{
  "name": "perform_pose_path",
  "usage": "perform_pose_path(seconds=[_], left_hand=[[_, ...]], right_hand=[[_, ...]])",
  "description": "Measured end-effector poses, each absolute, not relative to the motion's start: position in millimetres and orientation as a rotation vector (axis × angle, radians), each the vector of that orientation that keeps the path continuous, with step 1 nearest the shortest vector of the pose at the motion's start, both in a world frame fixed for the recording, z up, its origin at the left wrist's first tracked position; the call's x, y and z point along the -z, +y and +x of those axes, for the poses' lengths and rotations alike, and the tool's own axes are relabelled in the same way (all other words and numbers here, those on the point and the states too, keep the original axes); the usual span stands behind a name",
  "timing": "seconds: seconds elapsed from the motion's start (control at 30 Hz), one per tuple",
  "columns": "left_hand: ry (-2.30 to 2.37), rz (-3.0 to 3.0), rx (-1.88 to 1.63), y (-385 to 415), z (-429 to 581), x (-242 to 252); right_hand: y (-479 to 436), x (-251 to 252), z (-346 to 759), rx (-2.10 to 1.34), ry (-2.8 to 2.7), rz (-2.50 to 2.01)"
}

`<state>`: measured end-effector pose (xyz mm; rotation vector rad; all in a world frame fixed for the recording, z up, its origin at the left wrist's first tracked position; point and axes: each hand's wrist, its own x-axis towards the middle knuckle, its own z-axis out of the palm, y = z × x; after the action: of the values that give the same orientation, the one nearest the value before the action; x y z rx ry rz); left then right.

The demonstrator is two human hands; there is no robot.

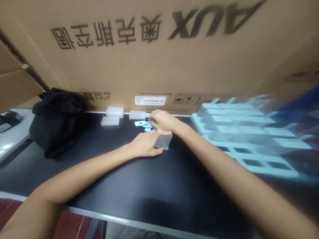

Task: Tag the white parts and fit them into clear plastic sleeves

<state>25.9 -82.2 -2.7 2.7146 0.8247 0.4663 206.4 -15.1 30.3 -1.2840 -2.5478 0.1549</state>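
The left forearm extended from lower left, and the left hand [144, 143] was turned palm inward, its thumb and fingers clamped on a translucent box [164, 141] above the black tabletop [149, 189]. The right forearm reached in from lower right. The right hand [159, 119] was bent downward over the small light-blue plastic pieces [140, 123], just beyond the held box; its fingers were curled, and whether they gripped a piece could not be determined.

Count: one translucent box in the left hand and three similar boxes on the tabletop, comprising a left pair [110, 121] and a single box [137, 115] beside the light-blue pieces. The pieces overlapped and were partly covered by the right hand; their number could not be established.

A light-blue slotted rack [264, 163], blurred, stood at right, bearing several raised units. A black cloth item [58, 122] lay at left. A large cardboard carton [154, 66], its AUX lettering inverted, closed off the rear edge.
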Motion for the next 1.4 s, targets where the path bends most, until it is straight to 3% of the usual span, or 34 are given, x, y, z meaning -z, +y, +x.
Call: perform_pose_path(seconds=[0.13,0.43,0.63,0.8,1.03,1.17,1.4], left_hand=[[0.865,2.733,-0.327,-86.0,26.8,-6.8],[0.844,2.719,-0.4,-89.2,19.8,-2.7],[0.803,2.506,-0.673,-74.6,14.2,9.1],[0.781,2.379,-0.745,-66.2,12.6,14.2],[0.888,1.673,-1.158,-65.1,14.4,4.0],[0.663,1.185,-1.111,-75.9,19.1,-8.3],[0.526,1.024,-1.012,-92.4,24.3,-10.9]], right_hand=[[-19.2,-35.8,209.2,-0.291,-2.609,-1.261],[-21.4,-46.3,200.9,-0.309,-2.619,-1.372],[-49.8,-59.7,228.6,-0.253,-2.186,-1.326],[-87.3,-29.2,259.2,-0.336,-1.694,-1.257],[-103.7,-4.4,271.7,-0.566,-1.341,-1.093],[-115.4,-9.4,250.7,-0.652,-1.307,-0.965],[-131.5,-18.4,220.8,-0.709,-1.33,-0.654]])
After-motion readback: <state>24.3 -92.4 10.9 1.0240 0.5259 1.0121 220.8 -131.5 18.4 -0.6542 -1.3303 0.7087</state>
